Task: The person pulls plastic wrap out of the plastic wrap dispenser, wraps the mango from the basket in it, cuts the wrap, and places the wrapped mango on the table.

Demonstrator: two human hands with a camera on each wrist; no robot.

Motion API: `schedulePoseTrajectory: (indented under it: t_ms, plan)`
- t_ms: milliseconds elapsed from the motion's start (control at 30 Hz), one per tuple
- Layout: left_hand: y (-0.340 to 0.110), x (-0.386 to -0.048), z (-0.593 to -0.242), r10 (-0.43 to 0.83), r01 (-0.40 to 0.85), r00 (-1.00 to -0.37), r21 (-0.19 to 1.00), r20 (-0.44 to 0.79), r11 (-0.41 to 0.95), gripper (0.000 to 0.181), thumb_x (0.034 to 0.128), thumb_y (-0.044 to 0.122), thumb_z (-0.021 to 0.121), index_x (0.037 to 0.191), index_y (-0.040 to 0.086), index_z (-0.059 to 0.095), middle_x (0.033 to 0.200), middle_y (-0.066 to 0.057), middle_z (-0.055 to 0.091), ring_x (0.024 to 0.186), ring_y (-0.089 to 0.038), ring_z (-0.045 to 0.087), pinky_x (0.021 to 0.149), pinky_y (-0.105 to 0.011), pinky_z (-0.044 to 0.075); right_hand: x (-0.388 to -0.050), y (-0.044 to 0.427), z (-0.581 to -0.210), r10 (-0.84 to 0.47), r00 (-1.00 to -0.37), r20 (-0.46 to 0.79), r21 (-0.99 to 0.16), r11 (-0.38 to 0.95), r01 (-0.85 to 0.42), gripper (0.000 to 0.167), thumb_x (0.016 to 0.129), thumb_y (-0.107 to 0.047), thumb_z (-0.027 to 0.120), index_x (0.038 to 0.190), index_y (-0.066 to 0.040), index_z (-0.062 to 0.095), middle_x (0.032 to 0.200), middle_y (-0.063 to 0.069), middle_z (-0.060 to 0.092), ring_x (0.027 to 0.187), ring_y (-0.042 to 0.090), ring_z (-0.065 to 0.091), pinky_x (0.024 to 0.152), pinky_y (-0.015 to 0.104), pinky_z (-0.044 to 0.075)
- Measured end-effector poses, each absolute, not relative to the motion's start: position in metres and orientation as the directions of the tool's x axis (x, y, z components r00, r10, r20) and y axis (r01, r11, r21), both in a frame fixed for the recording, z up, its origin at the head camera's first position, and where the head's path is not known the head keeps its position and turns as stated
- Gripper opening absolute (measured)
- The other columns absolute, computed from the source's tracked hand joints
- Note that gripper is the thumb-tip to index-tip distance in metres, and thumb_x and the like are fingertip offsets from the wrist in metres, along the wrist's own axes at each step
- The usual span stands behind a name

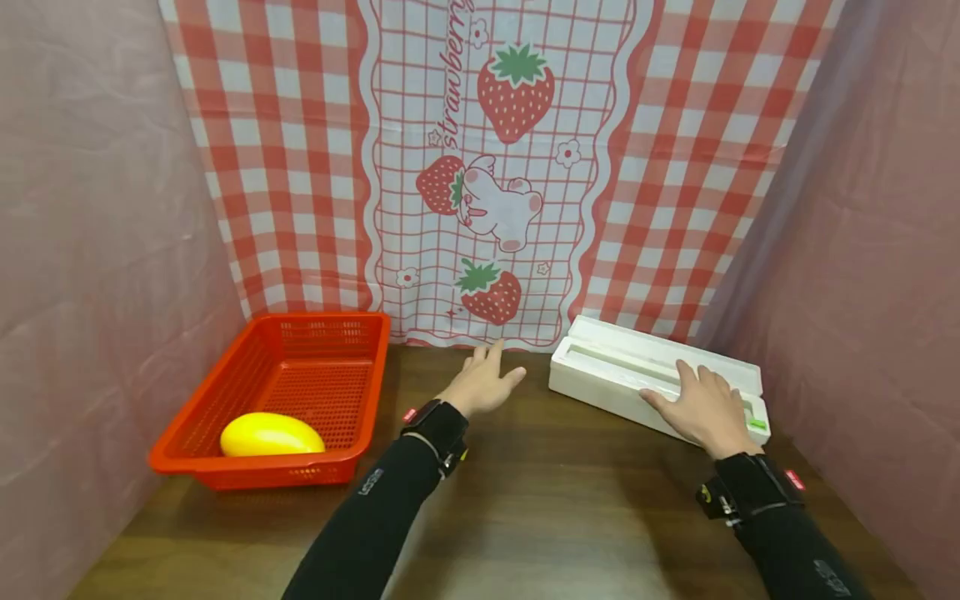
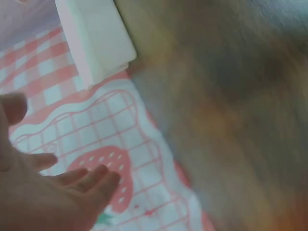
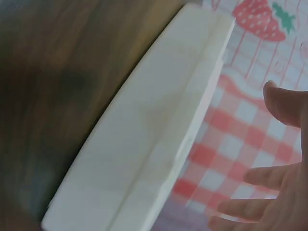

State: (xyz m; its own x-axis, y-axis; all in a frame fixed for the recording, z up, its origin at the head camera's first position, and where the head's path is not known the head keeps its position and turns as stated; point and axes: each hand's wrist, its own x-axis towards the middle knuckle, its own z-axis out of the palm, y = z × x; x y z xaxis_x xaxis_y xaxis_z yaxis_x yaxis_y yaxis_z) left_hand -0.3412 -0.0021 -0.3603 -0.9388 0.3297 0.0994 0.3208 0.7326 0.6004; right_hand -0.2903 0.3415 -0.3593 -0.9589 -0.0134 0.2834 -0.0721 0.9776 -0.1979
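1. What looks settled: the yellow oval (image 1: 270, 435) lies inside the basket (image 1: 315, 387), at eight o'clock in the head view, near the basket's six o'clock wall.
2. What looks undone: the box (image 1: 618, 396) stands on the table (image 1: 525, 500) at four o'clock, outside the basket and ungripped.
3. The right hand (image 1: 705, 410), at four o'clock, is spread wide beside the box, thumb well away from the fingers; the right wrist view shows a gap between hand and box. It holds nothing.
4. The left hand (image 1: 480, 383), at six o'clock, is also wide and holds nothing, between basket and box.
5. Box: long, narrow, matte white, probably foam, round-edged, with a slot along its top and a green patch (image 1: 757, 423) at its four o'clock end.
6. Basket: red plastic, flared, with perforated walls and floor.
7. Oval: smooth, plump, slightly glossy.
8. Table: brown wood grain, softly shiny.
9. Cloth (image 1: 555, 200), at twelve o'clock: checked, lightly rippled, strawberry-printed.
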Motion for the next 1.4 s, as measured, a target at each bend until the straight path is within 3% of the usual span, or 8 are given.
schedulePoseTrajectory:
  t_ms: [233, 467, 667, 767, 900, 1000, 1233, 1400]
  plan:
    - [0.021, -0.359, -0.386, 0.267, 0.327, -0.942, 0.725, 0.201, 0.606, 0.064, 0.1082, 0.041, 0.043, 0.159, 0.005, 0.027, 0.160, -0.023, 0.029, 0.147, -0.041, 0.030, 0.117, -0.051, 0.030, -0.289, 0.381, -0.370, 0.050, -0.953, 0.300, -0.226, 0.974, -0.020, 0.101, 0.094, -0.066, 0.055, 0.145, 0.019, 0.034, 0.131, 0.046, 0.041, 0.119, 0.063, 0.041, 0.090, 0.075, 0.037]
    - [0.044, -0.379, -0.402, 0.209, 0.354, -0.935, 0.767, 0.286, 0.535, 0.055, 0.1080, 0.034, 0.046, 0.153, 0.003, 0.038, 0.155, -0.021, 0.039, 0.142, -0.035, 0.040, 0.115, -0.047, 0.035, -0.288, 0.420, -0.373, 0.151, -0.967, 0.207, -0.383, 0.921, 0.062, 0.110, 0.094, -0.066, 0.054, 0.150, 0.021, 0.017, 0.138, 0.051, 0.029, 0.120, 0.071, 0.032, 0.082, 0.079, 0.037]
    - [0.060, -0.392, -0.412, 0.163, 0.301, -0.954, 0.831, 0.253, 0.468, 0.052, 0.1080, 0.031, 0.046, 0.150, 0.000, 0.041, 0.148, -0.023, 0.045, 0.138, -0.035, 0.044, 0.113, -0.046, 0.036, -0.290, 0.438, -0.380, 0.178, -0.981, 0.082, -0.474, 0.872, 0.118, 0.121, 0.094, -0.066, 0.054, 0.145, 0.028, -0.003, 0.138, 0.058, 0.018, 0.124, 0.071, 0.029, 0.096, 0.074, 0.035]
    - [0.071, -0.396, -0.416, 0.163, 0.265, -0.963, 0.865, 0.215, 0.426, 0.053, 0.1077, 0.031, 0.046, 0.149, -0.001, 0.041, 0.146, -0.023, 0.047, 0.136, -0.035, 0.045, 0.112, -0.046, 0.037, -0.292, 0.442, -0.388, 0.177, -0.981, 0.081, -0.535, 0.838, 0.107, 0.115, 0.094, -0.062, 0.056, 0.146, 0.027, 0.005, 0.141, 0.055, 0.022, 0.127, 0.066, 0.033, 0.100, 0.070, 0.035]
    - [0.086, -0.398, -0.419, 0.199, 0.228, -0.967, 0.889, 0.159, 0.397, 0.056, 0.1073, 0.031, 0.046, 0.151, -0.003, 0.039, 0.149, -0.023, 0.045, 0.140, -0.035, 0.043, 0.114, -0.045, 0.035, -0.294, 0.447, -0.402, 0.180, -0.971, 0.159, -0.570, 0.820, 0.058, 0.100, 0.093, -0.055, 0.064, 0.143, 0.024, 0.027, 0.135, 0.049, 0.039, 0.119, 0.060, 0.045, 0.093, 0.065, 0.042]
    - [0.091, -0.398, -0.420, 0.228, 0.211, -0.965, 0.899, 0.129, 0.383, 0.058, 0.1074, 0.031, 0.045, 0.153, -0.003, 0.035, 0.155, -0.023, 0.040, 0.144, -0.034, 0.038, 0.116, -0.044, 0.032, -0.294, 0.449, -0.407, 0.183, -0.967, 0.179, -0.565, 0.823, 0.052, 0.096, 0.092, -0.053, 0.067, 0.140, 0.023, 0.033, 0.131, 0.047, 0.044, 0.112, 0.056, 0.050, 0.088, 0.060, 0.045]
    - [0.090, -0.396, -0.423, 0.286, 0.165, -0.956, 0.929, 0.068, 0.333, 0.064, 0.1074, 0.036, 0.046, 0.157, 0.000, 0.028, 0.161, -0.020, 0.032, 0.149, -0.034, 0.030, 0.119, -0.046, 0.026, -0.294, 0.450, -0.407, 0.210, -0.961, 0.178, -0.545, 0.835, 0.082, 0.093, 0.092, -0.055, 0.068, 0.139, 0.019, 0.037, 0.130, 0.045, 0.047, 0.107, 0.054, 0.053, 0.086, 0.059, 0.046]
    - [0.087, -0.393, -0.427, 0.293, 0.157, -0.954, 0.935, 0.060, 0.319, 0.061, 0.1081, 0.031, 0.044, 0.157, -0.002, 0.027, 0.161, -0.021, 0.031, 0.149, -0.035, 0.030, 0.119, -0.047, 0.026, -0.292, 0.450, -0.407, 0.198, -0.972, 0.129, -0.537, 0.838, 0.100, 0.102, 0.092, -0.059, 0.065, 0.147, 0.019, 0.029, 0.139, 0.046, 0.039, 0.116, 0.058, 0.047, 0.090, 0.064, 0.043]
